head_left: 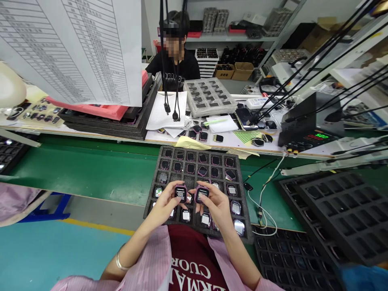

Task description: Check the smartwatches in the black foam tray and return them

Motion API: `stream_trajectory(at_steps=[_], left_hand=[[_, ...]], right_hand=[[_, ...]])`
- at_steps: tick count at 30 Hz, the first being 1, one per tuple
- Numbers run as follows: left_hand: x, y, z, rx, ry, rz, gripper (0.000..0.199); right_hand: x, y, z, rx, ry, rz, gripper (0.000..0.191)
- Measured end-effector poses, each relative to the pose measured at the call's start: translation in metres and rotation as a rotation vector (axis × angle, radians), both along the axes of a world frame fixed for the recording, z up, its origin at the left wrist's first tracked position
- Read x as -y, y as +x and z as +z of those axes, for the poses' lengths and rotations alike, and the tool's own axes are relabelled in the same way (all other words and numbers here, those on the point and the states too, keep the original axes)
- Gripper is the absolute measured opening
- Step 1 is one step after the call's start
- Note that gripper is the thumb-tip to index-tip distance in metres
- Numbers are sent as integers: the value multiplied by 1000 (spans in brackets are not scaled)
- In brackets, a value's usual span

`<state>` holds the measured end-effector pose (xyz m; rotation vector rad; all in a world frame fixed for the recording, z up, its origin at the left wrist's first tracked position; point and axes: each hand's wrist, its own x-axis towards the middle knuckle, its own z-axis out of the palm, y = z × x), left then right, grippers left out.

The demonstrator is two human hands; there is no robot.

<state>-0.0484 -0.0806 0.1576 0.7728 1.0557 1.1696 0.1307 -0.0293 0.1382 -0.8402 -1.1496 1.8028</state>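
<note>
My left hand (165, 201) holds a square smartwatch body (181, 194) with a purple rim, its lit black screen showing white text. A similar watch body (202, 195) is held in my right hand (217, 203), the thumb resting on its screen. Both hands are side by side above a black foam tray (155, 178). Watch bodies sit in many of the tray's compartments; those at the back have dark screens, while several nearer ones are lit. Part of the tray's front is hidden by my hands and forearms.
Yellow paper (192, 143) touches the tray's back edge. Behind are a clear plastic tray (209, 97), stacked foam trays (106, 123) and a power supply (309, 125). Cables and a paper sheet (91, 48) hang in front. More foam trays (345, 210) lie right. A person (189, 66) sits opposite.
</note>
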Motion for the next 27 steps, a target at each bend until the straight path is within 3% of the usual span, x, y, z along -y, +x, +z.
stream_trajectory(at_steps=[9, 14, 16, 19, 21, 27], left_hand=[[-4, 0, 0, 23, -24, 35, 37], [-8, -3, -5, 52, -41, 61, 40], [-8, -5, -7, 75, -39, 57, 39], [-9, -7, -10, 107, -33, 48, 37], [-9, -8, -13, 102, -32, 48, 38], [-12, -11, -28, -9, -24, 108, 52]], right_hand=[[-5, 7, 3, 5, 26, 137, 43], [-19, 12, -22, 177, 82, 259, 62], [-30, 10, -40, 330, 196, 279, 64], [-49, 1, -68, 740, 548, 227, 55], [-61, -6, -82, 908, 701, 183, 50], [-80, -17, -100, 1076, 899, 253, 44]])
